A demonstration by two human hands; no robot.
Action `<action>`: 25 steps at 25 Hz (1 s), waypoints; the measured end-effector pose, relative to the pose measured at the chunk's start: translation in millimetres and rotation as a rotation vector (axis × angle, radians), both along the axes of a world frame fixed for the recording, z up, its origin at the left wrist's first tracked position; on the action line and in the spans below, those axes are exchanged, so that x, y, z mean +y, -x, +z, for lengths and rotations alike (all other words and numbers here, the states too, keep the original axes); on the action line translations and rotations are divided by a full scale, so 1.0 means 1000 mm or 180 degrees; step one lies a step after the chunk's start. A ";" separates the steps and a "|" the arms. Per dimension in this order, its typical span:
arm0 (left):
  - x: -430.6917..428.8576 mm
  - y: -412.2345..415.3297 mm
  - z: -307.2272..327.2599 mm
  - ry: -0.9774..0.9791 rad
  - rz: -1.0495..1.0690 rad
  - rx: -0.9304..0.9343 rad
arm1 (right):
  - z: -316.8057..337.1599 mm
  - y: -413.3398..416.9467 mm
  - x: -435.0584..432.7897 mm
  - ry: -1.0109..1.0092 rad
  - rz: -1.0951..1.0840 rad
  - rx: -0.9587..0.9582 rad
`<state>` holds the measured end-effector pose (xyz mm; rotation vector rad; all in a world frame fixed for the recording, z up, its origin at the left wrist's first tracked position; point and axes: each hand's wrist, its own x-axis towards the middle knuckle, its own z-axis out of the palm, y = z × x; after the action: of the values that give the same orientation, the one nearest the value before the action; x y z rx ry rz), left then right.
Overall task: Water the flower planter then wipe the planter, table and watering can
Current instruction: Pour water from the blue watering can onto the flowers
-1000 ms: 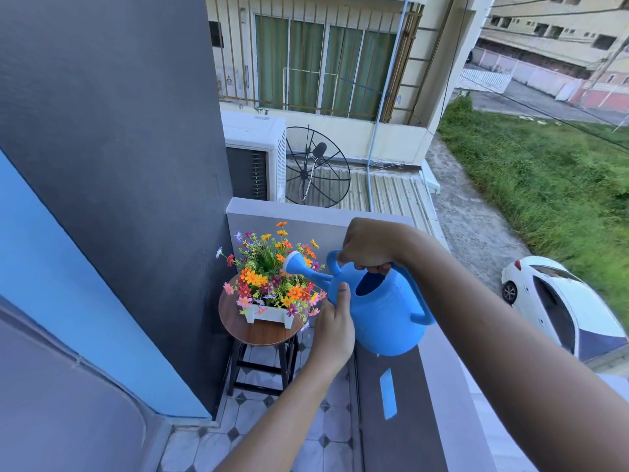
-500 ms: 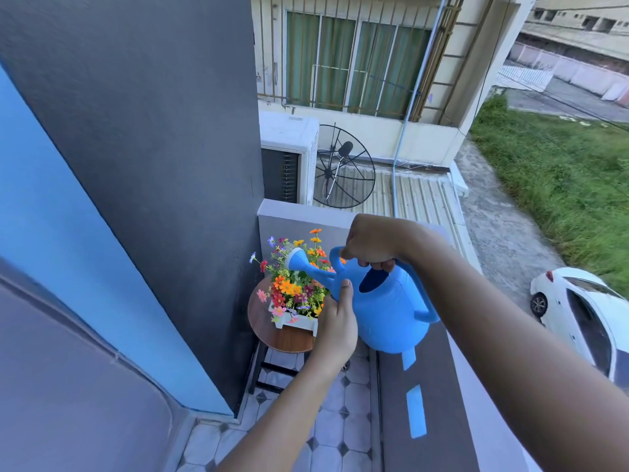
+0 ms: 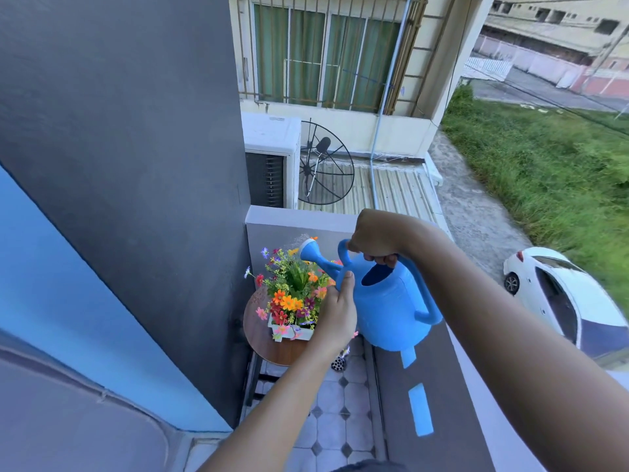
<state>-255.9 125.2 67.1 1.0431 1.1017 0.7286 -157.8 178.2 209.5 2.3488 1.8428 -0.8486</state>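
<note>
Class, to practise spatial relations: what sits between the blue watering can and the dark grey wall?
Head view: the flower planter on its round table, and the left hand.

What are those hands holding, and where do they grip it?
The blue watering can: the right hand grips its top handle; the left hand holds its front, below the spout.

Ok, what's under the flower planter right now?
The planter sits on a round wooden table. The left hand covers the table's right part.
</note>
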 end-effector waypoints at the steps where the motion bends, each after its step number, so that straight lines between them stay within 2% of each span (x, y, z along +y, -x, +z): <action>1: 0.002 -0.002 -0.001 -0.0005 -0.0070 0.0012 | -0.001 -0.001 0.001 0.0004 -0.0046 -0.0022; 5: 0.005 -0.012 -0.014 0.0075 -0.0398 0.0135 | -0.002 -0.009 -0.002 0.0027 -0.0242 -0.0215; 10: -0.005 -0.018 -0.003 0.0150 -0.0736 -0.0093 | -0.002 -0.024 -0.020 0.0058 -0.0487 -0.0320; 15: -0.025 -0.023 -0.003 0.0273 -0.0968 0.0058 | -0.001 -0.032 -0.045 0.0173 -0.0666 -0.0432; 20: -0.051 -0.015 -0.005 0.0505 -0.1009 -0.0107 | 0.004 -0.025 -0.069 0.0348 -0.0562 -0.0478; 25: -0.075 0.007 -0.013 0.0586 -0.0821 -0.0106 | -0.006 -0.006 -0.085 0.0410 -0.0461 -0.0147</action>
<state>-263.1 50.6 53.9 0.9889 0.9641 0.4286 -151.8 93.0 203.7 2.4222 1.5665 -0.8895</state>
